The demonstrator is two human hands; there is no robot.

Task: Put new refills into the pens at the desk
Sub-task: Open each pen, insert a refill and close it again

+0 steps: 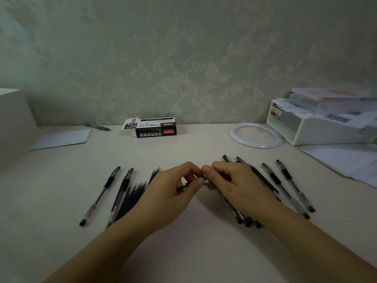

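I am looking down at a pale desk (pixel 183 144) where my two hands meet in the middle, working on one pen (pixel 184 185) held just above the surface. My left hand (pixel 173 188) has its thumb and fingers curled and pinched round the dark slim part that pokes out toward me, and my right hand (pixel 228 180) pinches the other end, fingertips pressed together right against the left thumb. The join between the two parts is hidden under my fingers, so I cannot tell whether I am unscrewing the tip or seating a refill. To my left lie two whole pens (pixel 102 196) and, just beside them, a fan of loose refills (pixel 133 198), partly under my left wrist. To my right a cluster of pens (pixel 285 186) lies slanted, some under my right forearm. A black refill box (pixel 155 127) sits open near the wall, with a white ring (pixel 255 134) and a white tray of papers (pixel 318 127) further right. To do this step well, I would keep both parts in one straight line, twist gently without bending the thin refill, and work low over the desk so small pieces cannot roll away
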